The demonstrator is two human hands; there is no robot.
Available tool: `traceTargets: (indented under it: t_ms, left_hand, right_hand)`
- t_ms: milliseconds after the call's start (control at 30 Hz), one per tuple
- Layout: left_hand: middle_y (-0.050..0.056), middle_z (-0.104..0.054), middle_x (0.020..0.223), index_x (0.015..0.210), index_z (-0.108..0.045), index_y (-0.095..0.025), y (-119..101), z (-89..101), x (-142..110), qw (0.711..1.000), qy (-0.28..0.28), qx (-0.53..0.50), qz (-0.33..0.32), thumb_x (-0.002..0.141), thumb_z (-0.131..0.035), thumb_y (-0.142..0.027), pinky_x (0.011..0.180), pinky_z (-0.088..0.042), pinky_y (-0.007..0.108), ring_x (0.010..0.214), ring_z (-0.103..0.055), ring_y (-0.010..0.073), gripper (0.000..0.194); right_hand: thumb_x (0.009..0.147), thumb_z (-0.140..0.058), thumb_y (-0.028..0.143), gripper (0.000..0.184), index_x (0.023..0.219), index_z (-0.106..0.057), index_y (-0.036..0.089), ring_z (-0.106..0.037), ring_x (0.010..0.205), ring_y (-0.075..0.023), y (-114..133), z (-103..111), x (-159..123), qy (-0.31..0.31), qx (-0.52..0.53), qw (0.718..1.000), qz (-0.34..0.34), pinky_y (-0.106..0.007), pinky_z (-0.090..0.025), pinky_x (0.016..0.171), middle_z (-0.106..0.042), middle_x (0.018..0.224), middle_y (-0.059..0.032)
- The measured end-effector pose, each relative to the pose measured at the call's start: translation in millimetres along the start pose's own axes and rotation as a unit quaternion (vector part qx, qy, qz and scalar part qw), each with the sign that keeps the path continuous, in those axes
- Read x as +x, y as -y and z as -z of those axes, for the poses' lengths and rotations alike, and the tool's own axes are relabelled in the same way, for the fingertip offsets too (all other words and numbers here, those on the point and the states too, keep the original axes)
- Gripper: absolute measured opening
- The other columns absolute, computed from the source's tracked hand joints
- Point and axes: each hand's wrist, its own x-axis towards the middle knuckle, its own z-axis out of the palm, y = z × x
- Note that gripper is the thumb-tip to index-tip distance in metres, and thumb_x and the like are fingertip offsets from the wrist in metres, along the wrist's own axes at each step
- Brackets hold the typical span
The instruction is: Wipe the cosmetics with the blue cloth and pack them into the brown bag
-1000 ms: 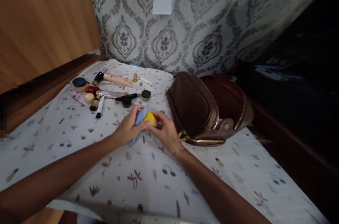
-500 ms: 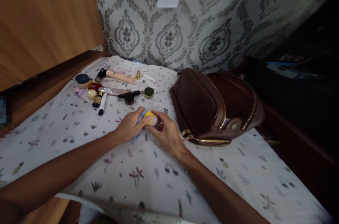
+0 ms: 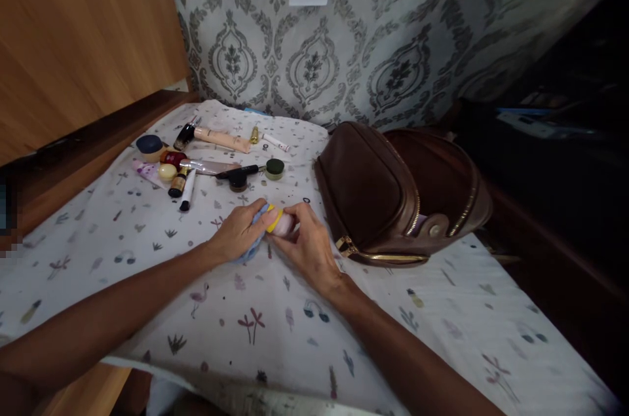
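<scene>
In the middle of the table my left hand is closed round a crumpled light-blue cloth. A yellow strip shows beneath its thumb; whether it belongs to the cloth or to the container is unclear. My right hand grips a small, pale pink, rounded container between thumb and fingers. The cloth side meets the container between both hands, and the fingers cover part of it. Just right of my right hand stands a brown leather bag, its zipped top open.
Several cosmetics lie at the back left, among them a beige tube, a dark-lidded jar, a white tube and a green-lidded jar. A patterned cloth covers the table. A wooden cabinet flanks the left.
The cloth and yellow strip have shifted slightly left on the container, and more of its pale surface shows. Both hands keep their hold. The view has tilted a little.
</scene>
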Motion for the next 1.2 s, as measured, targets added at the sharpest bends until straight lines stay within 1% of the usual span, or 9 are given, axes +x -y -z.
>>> traceTargets:
  t_ms: [200, 367, 467, 633, 767, 867, 1000, 1100, 1200]
  left_hand:
    - [-0.004, -0.045, 0.064, 0.077, -0.045, -0.022, -0.3, 0.7, 0.9, 1.0, -0.007, -0.014, -0.001, 0.093, -0.032, -0.063, 0.064, -0.036, 0.03, 0.065, -0.049, 0.017, 0.046]
    - [-0.004, -0.046, 0.064, 0.078, -0.045, -0.022, 3.5, -0.1, 1.6, 0.999, -0.015, -0.031, -0.006, 0.093, -0.036, -0.062, 0.063, -0.037, 0.03, 0.065, -0.048, 0.0163, 0.044]
    - [-0.004, -0.047, 0.067, 0.08, -0.046, -0.021, 6.3, -1.0, 1.4, 0.998, -0.018, -0.052, -0.006, 0.093, -0.039, -0.06, 0.064, -0.038, 0.029, 0.068, -0.048, 0.0158, 0.042]
    - [-0.004, -0.048, 0.072, 0.082, -0.049, -0.021, 8.1, -2.1, 0.9, 0.994, -0.025, -0.102, -0.029, 0.096, -0.041, -0.055, 0.067, -0.039, 0.028, 0.072, -0.049, 0.015, 0.038]
    - [-0.002, -0.052, 0.077, 0.086, -0.053, -0.02, 9.0, -1.7, 0.1, 0.992, -0.025, -0.119, -0.044, 0.098, -0.04, -0.054, 0.07, -0.041, 0.029, 0.074, -0.051, 0.0152, 0.038]
    - [0.0, -0.058, 0.079, 0.092, -0.056, -0.02, 8.8, -1.1, -0.5, 0.99, -0.021, -0.127, -0.057, 0.1, -0.038, -0.054, 0.073, -0.044, 0.029, 0.075, -0.054, 0.0159, 0.039]
    - [0.002, -0.066, 0.085, 0.104, -0.058, -0.019, 6.3, 0.4, -1.0, 0.988, -0.027, -0.115, -0.096, 0.101, -0.035, -0.051, 0.081, -0.046, 0.03, 0.082, -0.059, 0.0173, 0.039]
    - [0.001, -0.062, 0.08, 0.092, -0.057, -0.019, 5.5, 2.3, -1.4, 0.99, -0.028, -0.088, -0.107, 0.101, -0.034, -0.051, 0.074, -0.044, 0.03, 0.076, -0.057, 0.0163, 0.04]
    - [-0.002, -0.052, 0.07, 0.081, -0.052, -0.019, 6.5, 3.3, -2.1, 0.992, -0.03, -0.078, -0.093, 0.099, -0.035, -0.053, 0.065, -0.04, 0.028, 0.066, -0.049, 0.0145, 0.042]
  right_hand:
    - [0.073, -0.074, 0.029, 0.032, 0.1, -0.058, 0.019, -0.057, 0.072, -0.0161, 0.2, 0.9, 0.3, 0.013, 0.017, 1.0, -0.015, -0.027, -0.045, 0.062, -0.064, 0.093, -0.0034]
    - [0.073, -0.076, 0.033, 0.036, 0.102, -0.061, 0.018, -0.057, 0.072, -0.0155, 0.7, 1.7, 1.9, 0.03, 0.072, 0.995, -0.057, -0.027, -0.045, 0.064, -0.066, 0.087, -0.0018]
    - [0.072, -0.077, 0.04, 0.041, 0.104, -0.062, 0.018, -0.057, 0.071, -0.0155, -3.0, -0.2, 4.1, 0.052, 0.134, 0.986, -0.09, -0.028, -0.045, 0.064, -0.067, 0.086, -0.002]
    - [0.065, -0.083, 0.049, 0.051, 0.099, -0.061, 0.018, -0.058, 0.07, -0.0148, -7.5, -3.6, 8.0, 0.085, 0.282, 0.945, -0.143, -0.029, -0.048, 0.066, -0.064, 0.081, -0.0005]
    - [0.059, -0.088, 0.049, 0.052, 0.091, -0.061, 0.018, -0.056, 0.063, -0.0119, -0.5, 0.1, 9.5, 0.109, 0.356, 0.911, -0.18, -0.025, -0.045, 0.057, -0.063, 0.076, 0.0014]
    - [0.064, -0.084, 0.053, 0.047, 0.082, -0.063, 0.016, -0.057, 0.055, -0.0094, 4.7, 5.1, 10.1, 0.151, 0.392, 0.883, -0.21, -0.022, -0.039, 0.049, -0.063, 0.073, 0.0005]
    - [0.069, -0.077, 0.062, 0.051, 0.078, -0.063, 0.014, -0.058, 0.049, -0.0092, 4.8, 9.0, 10.3, 0.21, 0.452, 0.832, -0.245, -0.02, -0.031, 0.041, -0.067, 0.072, -0.0029]
    - [0.067, -0.078, 0.065, 0.055, 0.079, -0.061, 0.014, -0.06, 0.048, -0.0105, 4.3, 9.7, 10.2, 0.248, 0.469, 0.806, -0.264, -0.019, -0.029, 0.039, -0.069, 0.07, -0.0049]
    - [0.067, -0.078, 0.066, 0.056, 0.08, -0.062, 0.014, -0.063, 0.052, -0.0109, 7.2, 10.2, 10.1, 0.271, 0.481, 0.791, -0.264, -0.019, -0.035, 0.043, -0.07, 0.071, -0.0051]
